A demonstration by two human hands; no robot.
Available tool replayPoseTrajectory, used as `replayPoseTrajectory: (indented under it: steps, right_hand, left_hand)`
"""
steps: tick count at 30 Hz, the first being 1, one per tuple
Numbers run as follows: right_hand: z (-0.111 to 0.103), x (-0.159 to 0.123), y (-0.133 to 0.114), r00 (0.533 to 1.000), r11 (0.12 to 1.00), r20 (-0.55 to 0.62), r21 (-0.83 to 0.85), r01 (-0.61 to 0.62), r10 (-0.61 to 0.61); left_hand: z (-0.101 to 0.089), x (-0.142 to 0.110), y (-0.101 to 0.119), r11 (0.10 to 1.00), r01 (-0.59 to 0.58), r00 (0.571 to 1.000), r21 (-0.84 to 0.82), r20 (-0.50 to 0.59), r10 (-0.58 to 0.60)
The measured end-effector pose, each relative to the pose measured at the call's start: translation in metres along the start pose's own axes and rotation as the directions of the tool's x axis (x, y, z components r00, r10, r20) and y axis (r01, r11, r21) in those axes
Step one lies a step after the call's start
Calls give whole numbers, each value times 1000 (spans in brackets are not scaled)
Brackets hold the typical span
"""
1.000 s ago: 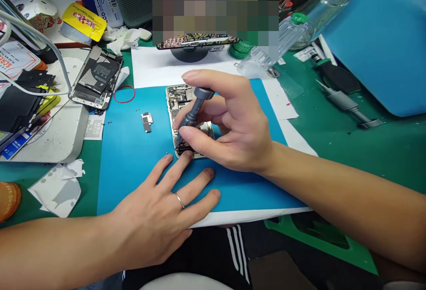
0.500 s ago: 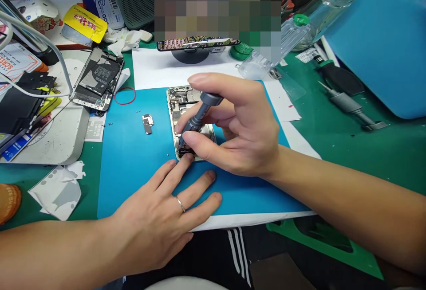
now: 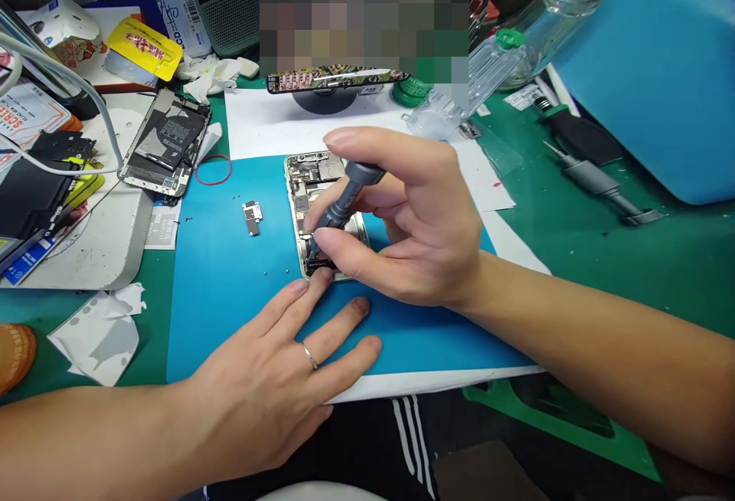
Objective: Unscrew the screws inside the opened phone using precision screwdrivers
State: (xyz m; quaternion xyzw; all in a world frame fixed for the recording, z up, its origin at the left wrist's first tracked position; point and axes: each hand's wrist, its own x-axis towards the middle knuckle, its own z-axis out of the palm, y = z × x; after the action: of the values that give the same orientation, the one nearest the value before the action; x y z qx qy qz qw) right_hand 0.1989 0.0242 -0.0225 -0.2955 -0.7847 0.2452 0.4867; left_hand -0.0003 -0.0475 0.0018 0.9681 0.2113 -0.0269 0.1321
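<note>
Since the earlier frames, a second tiny speck (image 3: 265,273) has shown up on the blue mat (image 3: 230,317), left of the one (image 3: 287,271) lying just off the lower left corner of the opened phone (image 3: 313,173). The right hand (image 3: 425,225) has shifted slightly right over the phone, and the screwdriver (image 3: 347,194) leans a little more; the left hand (image 3: 264,378) has barely moved. Both specks look like loose screws, so probably one more small part now lies near the left fingers, where a nudge could send it rolling. The phone lies flat at the centre of the frame, partly hidden by the right hand. The right fingers are closed narrowly around the screwdriver, its shaft slanting down to the phone's lower left corner; whether the tip sits in a screw is too small to tell. The left fingers are spread wide and hold nothing, the middle one touching the phone's lower edge. A metal plate (image 3: 251,217) lies left of the phone, below a red band (image 3: 230,168).
</note>
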Motion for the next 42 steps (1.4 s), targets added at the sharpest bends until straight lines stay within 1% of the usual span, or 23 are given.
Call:
replayPoseTrajectory:
  steps: [2,6,8,12,15,17,18,20,22,23,25,28,31,33,35,36,37,38,39,41,42]
  right_hand:
    - [0,0,0,1000,1000,-28,-19,8,-9]
    - [-6,3,4,990,995,-131,-97,30,-42]
    - [-13,6,7,983,990,-183,-143,-7,-20]
    - [-31,15,15,956,969,-288,-215,-125,60]
    - [-45,23,19,953,934,-294,-317,-166,69]
    - [-53,27,21,970,903,-233,-398,-164,74]
    - [-56,29,22,980,884,-180,-441,-154,81]
    - [-62,33,24,995,842,-32,-530,-100,99]
    - [-67,37,25,981,801,154,-599,0,115]
    - [-69,38,25,963,787,242,-615,56,122]
    - [-72,41,25,907,781,395,-609,140,145]
    - [-76,43,22,808,819,557,-544,182,190]
    - [-77,41,18,733,834,637,-522,181,240]
    - [-77,39,15,701,826,657,-535,176,276]
    - [-76,38,14,681,829,670,-534,166,296]
    - [-76,38,13,680,831,668,-534,155,302]
    - [-75,38,14,691,829,654,-541,144,307]
    - [-75,38,14,715,817,624,-561,131,314]
    - [-74,39,15,751,793,573,-599,111,328]
    - [-74,40,16,827,707,419,-706,37,375]
    - [-74,40,17,842,651,344,-759,-11,416]
  left_hand:
    - [0,0,0,1000,-6,1000,-8,-3,6]
    - [4,-2,0,1000,-6,1000,-28,-27,5]
    - [7,-3,0,999,-4,999,-33,-42,2]
    - [9,-3,0,1000,-8,998,-6,-64,8]
    - [8,-3,-2,1000,-21,998,19,-66,22]
    - [6,-2,-3,999,-35,998,32,-52,36]
    - [5,-2,-4,998,-40,998,38,-42,41]
    - [3,-2,-4,998,-43,999,49,-30,45]
    - [1,-3,-5,998,-41,999,54,-27,42]
    - [1,-3,-5,998,-40,999,55,-27,41]
    - [0,-4,-4,998,-37,999,57,-27,39]
    - [1,-5,-4,997,-38,999,61,-31,40]
    - [4,-4,-5,997,-42,998,62,-38,45]
    - [6,-4,-6,997,-45,998,59,-38,48]
    - [7,-3,-6,997,-48,998,57,-38,51]
    - [7,-2,-7,997,-49,998,57,-37,52]
    - [6,-2,-7,997,-49,998,56,-35,51]
    - [5,-2,-7,997,-51,998,53,-31,52]
    - [4,-1,-6,997,-48,998,52,-24,50]
    - [2,-1,-6,998,-42,999,49,-3,43]
    - [1,0,-5,998,-40,999,47,6,40]
